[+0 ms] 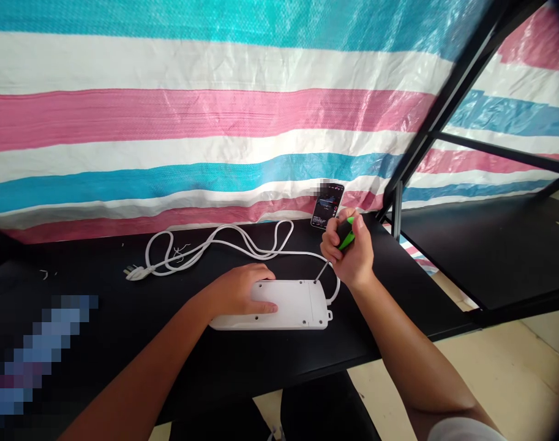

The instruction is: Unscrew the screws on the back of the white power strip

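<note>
A white power strip (294,304) lies face down on the black table (123,312), its screw holes showing. My left hand (240,289) rests flat on its left part, fingers stretched out and pressing it down. My right hand (348,250) is closed round a screwdriver (340,240) with a green and black handle. The metal tip points down into the strip's far right corner. The strip's white cable (224,242) loops across the table to a plug (135,273) at the left.
A phone (327,204) with a lit screen leans against the striped pink, white and blue tarp (206,116) behind the table. A black metal frame (444,104) and a second black table (485,245) stand to the right. A blurred patch covers the lower left.
</note>
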Tool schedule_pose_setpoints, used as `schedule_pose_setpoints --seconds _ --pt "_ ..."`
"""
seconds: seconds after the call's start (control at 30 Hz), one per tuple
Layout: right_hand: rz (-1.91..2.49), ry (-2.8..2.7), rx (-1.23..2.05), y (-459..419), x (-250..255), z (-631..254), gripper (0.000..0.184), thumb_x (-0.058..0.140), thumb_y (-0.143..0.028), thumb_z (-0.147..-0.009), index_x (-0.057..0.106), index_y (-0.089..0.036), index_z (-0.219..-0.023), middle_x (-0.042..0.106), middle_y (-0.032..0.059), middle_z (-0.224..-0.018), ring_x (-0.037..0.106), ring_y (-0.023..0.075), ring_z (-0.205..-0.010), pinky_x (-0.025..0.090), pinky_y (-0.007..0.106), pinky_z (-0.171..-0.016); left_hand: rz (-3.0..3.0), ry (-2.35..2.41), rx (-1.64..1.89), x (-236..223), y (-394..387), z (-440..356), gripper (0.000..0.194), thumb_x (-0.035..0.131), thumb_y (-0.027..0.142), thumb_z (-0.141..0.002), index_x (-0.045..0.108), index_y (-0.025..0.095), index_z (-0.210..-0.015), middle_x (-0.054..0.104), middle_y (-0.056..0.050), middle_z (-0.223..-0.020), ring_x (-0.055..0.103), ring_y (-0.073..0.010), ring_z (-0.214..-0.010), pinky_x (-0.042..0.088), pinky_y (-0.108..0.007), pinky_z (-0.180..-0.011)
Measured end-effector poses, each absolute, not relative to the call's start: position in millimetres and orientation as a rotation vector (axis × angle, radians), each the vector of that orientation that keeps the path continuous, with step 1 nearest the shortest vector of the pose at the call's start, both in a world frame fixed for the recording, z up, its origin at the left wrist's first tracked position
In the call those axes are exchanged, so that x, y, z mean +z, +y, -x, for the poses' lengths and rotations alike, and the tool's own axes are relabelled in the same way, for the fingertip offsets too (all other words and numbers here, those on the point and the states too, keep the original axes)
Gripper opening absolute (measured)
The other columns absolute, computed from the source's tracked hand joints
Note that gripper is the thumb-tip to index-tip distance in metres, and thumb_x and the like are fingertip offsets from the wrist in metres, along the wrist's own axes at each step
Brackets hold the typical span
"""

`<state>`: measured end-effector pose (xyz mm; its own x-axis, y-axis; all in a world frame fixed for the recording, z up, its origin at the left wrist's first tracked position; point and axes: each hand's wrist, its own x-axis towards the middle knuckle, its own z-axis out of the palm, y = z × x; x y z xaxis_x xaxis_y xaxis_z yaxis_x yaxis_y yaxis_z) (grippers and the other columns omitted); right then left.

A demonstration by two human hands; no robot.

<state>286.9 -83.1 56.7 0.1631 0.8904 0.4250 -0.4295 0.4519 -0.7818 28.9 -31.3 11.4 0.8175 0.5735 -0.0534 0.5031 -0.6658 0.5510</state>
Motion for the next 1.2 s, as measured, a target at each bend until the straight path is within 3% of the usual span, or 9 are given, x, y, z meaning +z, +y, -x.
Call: schedule_pose_setpoints --seconds 0.8,1.03,1.2 --pt "0.602 -0.962 1.013 -83 65 -296 0.049 0.068 -0.067 -0.088 0.041 -0.026 -0.085 0.039 -0.0083 -0.06 0.018 0.0068 -0.037 0.014 0.021 -0.034 -2.44 0.787 0.15 11 -31 -30 0.058 0.077 0.065 -0.083 0.067 0.025 -0.124 0.067 -0.005 -0.128 0.065 -0.0279 -0.112 0.048 -0.036 -0.098" --pt "0.639 -1.01 1.007 -83 60 -291 0.048 0.067 -0.069 -0.089 0.044 -0.027 -0.087 0.042 -0.0084 -0.061 0.021 0.0071 -0.037 0.019 0.021 -0.034 -2.426 0.789 0.165 11 -31 -30 0.058 0.078 0.066 -0.082 0.069 0.026 -0.123 0.068 -0.005 -0.126 0.066 -0.0284 -0.11 0.049 -0.037 -0.097" --pt "0.55 -1.102 1.025 -88 64 -293 0.039 0.067 -0.059 -0.091 0.051 -0.024 -0.08 0.047 -0.0051 -0.063 0.033 0.0078 -0.036 0.027 0.022 -0.034 -2.422 0.784 0.168 13 -32 -30 0.057 0.077 0.067 -0.082 0.068 0.026 -0.122 0.068 -0.004 -0.124 0.066 -0.028 -0.111 0.049 -0.035 -0.094"
